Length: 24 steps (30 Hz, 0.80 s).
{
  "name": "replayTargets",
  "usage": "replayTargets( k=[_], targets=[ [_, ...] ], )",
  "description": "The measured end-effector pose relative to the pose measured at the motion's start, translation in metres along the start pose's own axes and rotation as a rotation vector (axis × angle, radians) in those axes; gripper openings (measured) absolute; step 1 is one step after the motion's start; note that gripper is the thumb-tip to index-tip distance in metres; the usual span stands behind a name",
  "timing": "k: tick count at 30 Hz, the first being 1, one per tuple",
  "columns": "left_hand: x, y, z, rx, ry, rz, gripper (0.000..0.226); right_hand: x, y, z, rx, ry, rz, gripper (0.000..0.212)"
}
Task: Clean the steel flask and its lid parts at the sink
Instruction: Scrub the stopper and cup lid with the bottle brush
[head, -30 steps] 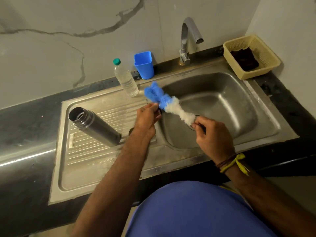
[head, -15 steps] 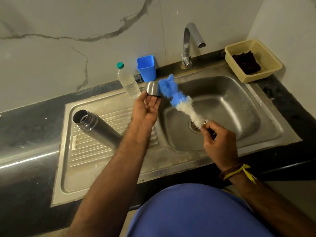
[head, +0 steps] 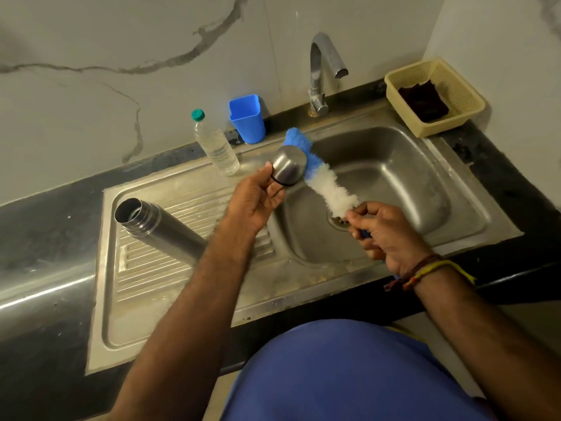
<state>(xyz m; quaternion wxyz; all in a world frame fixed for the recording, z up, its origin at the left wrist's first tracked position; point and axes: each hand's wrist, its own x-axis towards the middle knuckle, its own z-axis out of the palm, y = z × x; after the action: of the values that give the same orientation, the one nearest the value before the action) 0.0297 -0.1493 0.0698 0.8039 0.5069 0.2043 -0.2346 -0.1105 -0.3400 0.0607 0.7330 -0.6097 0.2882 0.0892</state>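
The steel lid cup (head: 287, 167) is held in the left hand (head: 253, 199) against the bottle brush (head: 322, 177) gripped by the right hand (head: 387, 235) over the sink (head: 409, 177), while the open flask (head: 158, 230), lying on the drainboard, is judged not yet rinsed.

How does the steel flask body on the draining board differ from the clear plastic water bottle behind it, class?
1. The cylindrical steel flask body lies on its side; the clear plastic water bottle stands upright.
2. The flask's mouth is open and lidless; the bottle wears a green cap.
3. The flask is opaque grey metal; the bottle is see-through.
Both rest untouched on the sink's draining board, left of the basin.
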Motion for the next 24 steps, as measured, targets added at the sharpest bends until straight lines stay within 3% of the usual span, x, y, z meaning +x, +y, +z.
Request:
replayTargets(
  k=[4, 7, 10, 15, 20, 24],
  targets=[
    [-0.003, 0.018, -0.021, 0.29, -0.047, 0.161, 0.013, 0.005, -0.004, -0.016, -0.133, -0.067, 0.003, 0.017],
    [-0.01, 0.025, -0.032, 0.688, -0.16, 0.318, 0.018, 0.006, -0.01, -0.026, -0.191, -0.115, -0.025, 0.014],
    [-0.006, 0.012, -0.03, 0.904, -0.09, 0.424, 0.02, 0.011, -0.019, -0.015, -0.363, -0.097, -0.159, 0.013],
    [-0.007, 0.0, -0.03, 0.61, 0.026, 0.417, 0.014, 0.009, -0.019, 0.0, -0.742, 0.069, -0.588, 0.013],
    [-0.014, -0.009, -0.022, 0.215, 0.11, 0.351, 0.017, -0.007, 0.001, 0.023, -0.937, 0.203, -0.907, 0.015],
    [-0.014, 0.004, -0.026, -0.056, 0.119, 0.315, 0.021, -0.014, 0.017, 0.013, -0.906, 0.263, -0.943, 0.005]
  ],
)
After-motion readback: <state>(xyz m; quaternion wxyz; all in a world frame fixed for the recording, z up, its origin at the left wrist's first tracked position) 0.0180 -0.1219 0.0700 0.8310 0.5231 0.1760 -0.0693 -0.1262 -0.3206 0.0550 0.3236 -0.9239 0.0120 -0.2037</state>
